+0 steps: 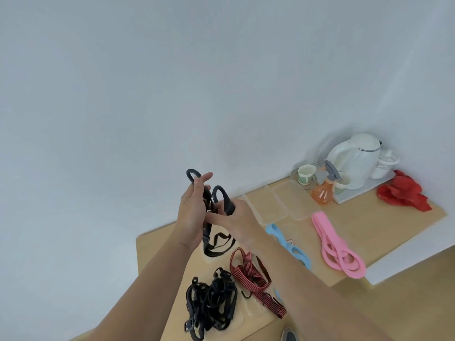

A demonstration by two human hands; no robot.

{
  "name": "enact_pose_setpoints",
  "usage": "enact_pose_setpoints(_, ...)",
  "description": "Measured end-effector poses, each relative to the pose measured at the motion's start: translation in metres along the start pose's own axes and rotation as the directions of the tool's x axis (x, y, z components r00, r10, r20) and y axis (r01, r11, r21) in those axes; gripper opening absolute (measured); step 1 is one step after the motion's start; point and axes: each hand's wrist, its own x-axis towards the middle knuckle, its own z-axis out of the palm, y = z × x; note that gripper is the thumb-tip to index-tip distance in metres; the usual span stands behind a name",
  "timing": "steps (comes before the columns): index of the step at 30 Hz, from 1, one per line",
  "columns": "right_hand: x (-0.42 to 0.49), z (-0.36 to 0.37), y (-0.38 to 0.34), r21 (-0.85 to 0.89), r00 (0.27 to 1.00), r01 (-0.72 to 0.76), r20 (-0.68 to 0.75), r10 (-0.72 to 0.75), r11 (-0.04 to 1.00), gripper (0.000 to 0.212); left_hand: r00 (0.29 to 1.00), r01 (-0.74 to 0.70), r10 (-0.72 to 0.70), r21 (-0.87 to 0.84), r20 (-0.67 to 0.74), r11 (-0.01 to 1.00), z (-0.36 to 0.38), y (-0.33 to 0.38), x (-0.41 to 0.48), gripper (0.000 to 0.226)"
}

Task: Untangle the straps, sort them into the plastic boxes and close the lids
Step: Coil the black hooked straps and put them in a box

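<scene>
Pale wall fills most of the view, and a light wooden tabletop (381, 230) sits low down. Up in the air over its left end, the left hand (192, 215) and the right hand (240, 219) meet on one black strap (216, 246). The left fingers (205, 178) curl round the strap just under one of its hooks, the far hook (192, 174), with one finger sticking out straight. The right fingers (236, 205) grip the thick end of the near hook (221, 193), and the right thumb touches the left palm. The rest of the strap hangs down in loops between the two wrists (I cannot tell if the lowest loop touches the tabletop).

Below the hands, near the person, lies a tangled pile of black straps (209, 303). Just right of it is a red striped strap (251, 275) with a small hook. Further right lie a blue strap (288, 244) and then a pink strap (337, 249), both folded in loops and apart from each other.

Beyond those, two clear plastic boxes (290, 203) lie side by side (they may be lids, it is hard to tell). At the far right stand a white kettle (354, 161) and an orange spray bottle (322, 193), with a red cloth (403, 193) bunched up beside them.
</scene>
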Motion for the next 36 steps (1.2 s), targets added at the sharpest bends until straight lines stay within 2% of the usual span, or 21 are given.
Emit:
enact_pose_setpoints(4,0.011,-0.004,0.001,-0.106,0.988,0.050,-0.141,-0.065,0.993,0.020,1.000,-0.025,0.025,0.003,0.015,1.000,0.017,0.001,0.001,0.035)
enact_pose_setpoints(6,0.017,-0.011,0.005,-0.134,0.978,0.064,-0.188,-0.089,0.989,0.030,0.998,-0.056,0.054,0.077,0.032,0.995,0.020,0.001,0.005,0.036)
enact_pose_setpoints(9,0.023,-0.025,0.000,-0.129,0.978,0.077,-0.185,-0.100,0.989,0.031,0.994,-0.092,0.078,0.196,0.081,0.976,0.015,0.002,0.013,0.035)
enact_pose_setpoints(12,0.028,-0.040,-0.006,-0.188,0.986,0.084,-0.126,-0.108,0.979,0.025,0.940,-0.034,-0.034,0.191,0.340,0.981,-0.012,0.011,0.024,0.033)
enact_pose_setpoints(13,0.029,-0.044,-0.007,-0.218,0.989,0.090,-0.092,-0.113,0.972,0.021,0.904,0.027,-0.090,0.153,0.419,0.988,-0.023,0.016,0.026,0.044)
enact_pose_setpoints(15,0.032,-0.050,-0.008,-0.308,0.993,0.091,-0.041,-0.109,0.947,0.016,0.850,0.187,-0.194,0.063,0.489,0.980,-0.039,0.027,0.032,0.065)
enact_pose_setpoints(17,0.035,-0.053,-0.007,-0.388,0.991,0.115,-0.012,-0.130,0.914,0.018,0.851,0.285,-0.295,0.089,0.434,0.954,-0.042,0.033,0.038,0.061)
enact_pose_setpoints(19,0.038,-0.052,-0.009,-0.439,0.989,0.144,0.029,-0.146,0.887,0.023,0.858,0.258,-0.351,0.276,0.375,0.926,-0.036,0.034,0.044,0.044)
enact_pose_setpoints(21,0.040,-0.051,-0.011,-0.464,0.989,0.151,0.064,-0.137,0.873,0.022,0.830,0.214,-0.399,0.438,0.390,0.873,-0.029,0.035,0.049,0.032)
enact_pose_setpoints(25,0.043,-0.054,-0.011,-0.430,0.991,0.121,0.101,-0.086,0.895,0.029,0.785,0.213,-0.479,0.556,0.393,0.804,-0.019,0.042,0.053,0.028)
enact_pose_setpoints(28,0.045,-0.059,-0.011,-0.292,0.997,0.075,0.055,-0.062,0.953,0.025,0.809,0.170,-0.448,0.578,0.381,0.798,-0.015,0.048,0.056,0.026)
enact_pose_setpoints(30,0.048,-0.061,-0.008,-0.230,1.000,0.019,-0.019,-0.024,0.973,0.033,0.846,0.114,-0.385,0.581,0.370,0.806,-0.015,0.052,0.057,0.021)
enact_pose_setpoints(33,0.048,-0.059,-0.008,-0.221,0.996,-0.012,-0.089,-0.008,0.975,0.050,0.887,0.040,-0.304,0.598,0.347,0.800,-0.014,0.060,0.056,0.013)
enact_pose_setpoints(36,0.050,-0.055,-0.009,-0.173,0.995,-0.063,-0.093,0.047,0.983,0.047,0.912,-0.004,-0.235,0.581,0.336,0.814,-0.008,0.071,0.052,0.014)
